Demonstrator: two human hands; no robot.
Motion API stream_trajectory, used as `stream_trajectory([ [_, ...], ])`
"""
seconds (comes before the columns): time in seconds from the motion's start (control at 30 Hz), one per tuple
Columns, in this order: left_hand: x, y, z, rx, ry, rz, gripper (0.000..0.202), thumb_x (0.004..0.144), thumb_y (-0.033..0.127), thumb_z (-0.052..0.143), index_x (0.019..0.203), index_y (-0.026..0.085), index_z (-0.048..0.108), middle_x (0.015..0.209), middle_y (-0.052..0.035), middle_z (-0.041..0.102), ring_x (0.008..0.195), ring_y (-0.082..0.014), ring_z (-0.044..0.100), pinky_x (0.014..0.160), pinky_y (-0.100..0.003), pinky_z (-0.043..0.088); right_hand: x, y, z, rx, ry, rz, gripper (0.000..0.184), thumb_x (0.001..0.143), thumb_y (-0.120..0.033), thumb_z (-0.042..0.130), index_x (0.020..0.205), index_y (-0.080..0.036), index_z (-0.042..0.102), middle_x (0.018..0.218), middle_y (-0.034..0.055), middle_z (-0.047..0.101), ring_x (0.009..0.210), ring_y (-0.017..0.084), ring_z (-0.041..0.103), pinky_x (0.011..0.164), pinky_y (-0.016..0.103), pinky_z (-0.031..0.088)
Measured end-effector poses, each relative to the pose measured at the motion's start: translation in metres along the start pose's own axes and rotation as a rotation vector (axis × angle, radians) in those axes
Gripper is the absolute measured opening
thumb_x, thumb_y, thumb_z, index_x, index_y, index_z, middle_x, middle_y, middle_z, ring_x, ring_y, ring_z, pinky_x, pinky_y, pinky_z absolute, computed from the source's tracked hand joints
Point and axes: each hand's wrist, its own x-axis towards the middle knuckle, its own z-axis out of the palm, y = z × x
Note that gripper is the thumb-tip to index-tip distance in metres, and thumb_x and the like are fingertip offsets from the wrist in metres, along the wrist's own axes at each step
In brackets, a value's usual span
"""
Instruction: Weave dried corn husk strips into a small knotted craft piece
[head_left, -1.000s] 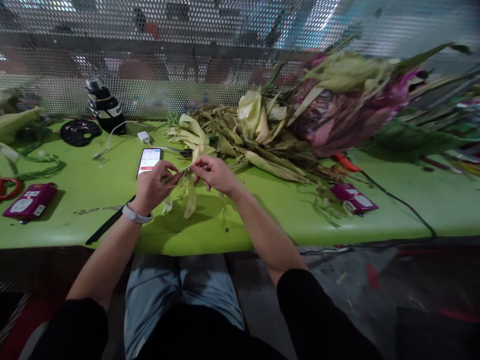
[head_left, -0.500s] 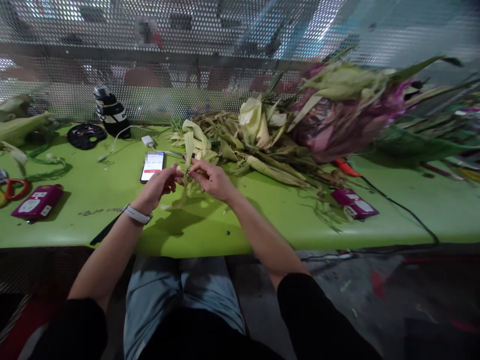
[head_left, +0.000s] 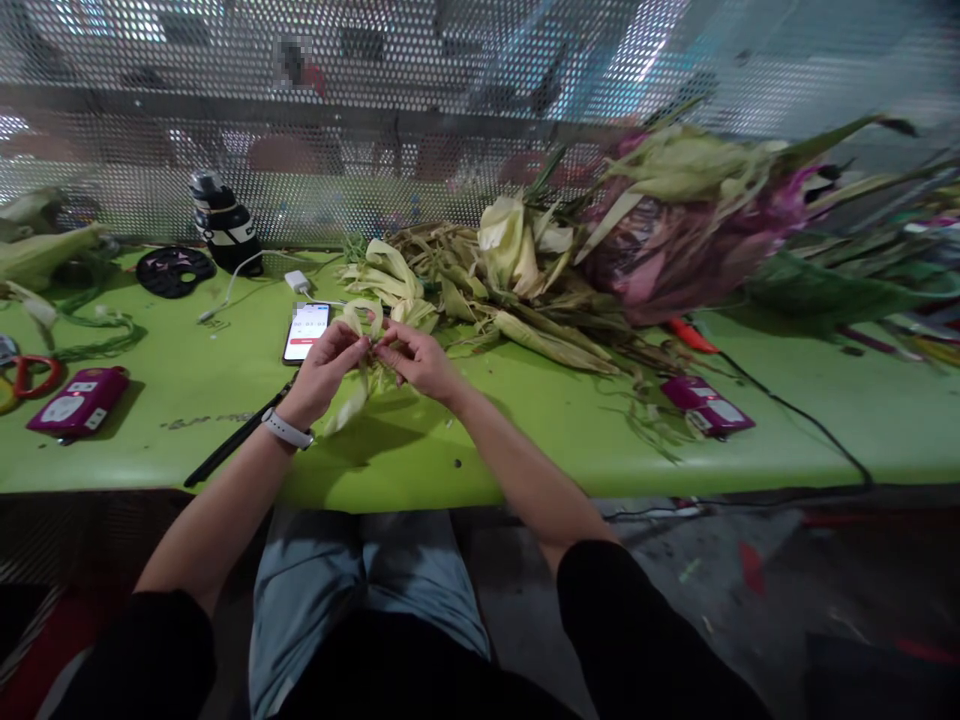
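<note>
My left hand (head_left: 324, 368) and my right hand (head_left: 416, 358) meet over the green table (head_left: 525, 440), both pinching pale yellow-green corn-husk strips (head_left: 360, 385). One strip loops above my fingers, others hang down toward the table. A white band sits on my left wrist. A lit phone (head_left: 306, 331) lies just beyond my left hand.
A heap of husks and leaves (head_left: 510, 275) with a purple bundle (head_left: 675, 240) fills the back right. Magenta devices lie at the left (head_left: 75, 400) and right (head_left: 705, 405). Scissors (head_left: 358, 305), a black bottle (head_left: 221, 225), a black disc (head_left: 172, 270) and cables lie behind. A perforated metal screen backs the table.
Both hands have stayed together while the husk strips shifted: the strip standing upright half a second ago is now bent into a loop above my fingers.
</note>
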Motion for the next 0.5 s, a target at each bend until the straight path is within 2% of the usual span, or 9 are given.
stream_trajectory([
  [0.1, 0.000, -0.002, 0.000, -0.017, -0.034, -0.010, 0.022, 0.086, 0.036, 0.067, 0.095, 0.020, 0.054, 0.077, 0.0020, 0.059, 0.063, -0.0075, 0.054, 0.059, -0.020, 0.044, 0.001, -0.001, 0.003, 0.141, 0.025, 0.022, 0.030, 0.076, -0.041, 0.075, 0.085, -0.021, 0.055, 0.071, -0.0055, 0.056, 0.044, 0.004, 0.042, 0.040, 0.018, 0.041],
  [0.2, 0.001, -0.004, -0.001, 0.007, -0.077, -0.001, 0.019, 0.089, 0.034, 0.064, 0.098, 0.021, 0.052, 0.063, 0.0064, 0.051, 0.049, -0.0053, 0.045, 0.047, -0.017, 0.034, 0.003, 0.001, 0.005, 0.331, 0.162, 0.033, 0.031, 0.077, -0.040, 0.073, 0.086, -0.022, 0.049, 0.071, -0.0086, 0.054, 0.036, 0.000, 0.032, 0.031, 0.016, 0.028],
  [0.3, 0.001, -0.004, -0.001, 0.027, -0.105, 0.003, 0.020, 0.088, 0.029, 0.066, 0.100, 0.020, 0.052, 0.066, 0.0048, 0.055, 0.055, -0.0064, 0.053, 0.053, -0.019, 0.043, 0.006, 0.001, 0.008, 0.454, 0.290, 0.044, 0.037, 0.074, -0.039, 0.077, 0.090, -0.023, 0.047, 0.078, -0.0076, 0.059, 0.035, -0.002, 0.027, 0.029, 0.016, 0.021],
  [0.4, 0.000, -0.005, 0.000, -0.004, -0.128, -0.062, 0.028, 0.086, 0.025, 0.068, 0.109, 0.020, 0.053, 0.076, 0.0016, 0.061, 0.068, -0.0102, 0.062, 0.065, -0.024, 0.052, 0.008, 0.000, 0.010, 0.463, 0.334, 0.045, 0.045, 0.069, -0.036, 0.082, 0.098, -0.023, 0.049, 0.092, -0.0031, 0.066, 0.042, 0.000, 0.037, 0.032, 0.015, 0.025],
  [0.5, -0.001, -0.005, 0.002, -0.036, -0.140, -0.125, 0.029, 0.086, 0.027, 0.068, 0.112, 0.019, 0.058, 0.073, 0.0021, 0.059, 0.062, -0.0084, 0.057, 0.062, -0.023, 0.051, 0.009, 0.000, 0.011, 0.446, 0.335, 0.045, 0.048, 0.068, -0.035, 0.083, 0.101, -0.023, 0.050, 0.090, -0.0024, 0.068, 0.049, 0.003, 0.047, 0.036, 0.015, 0.030],
])
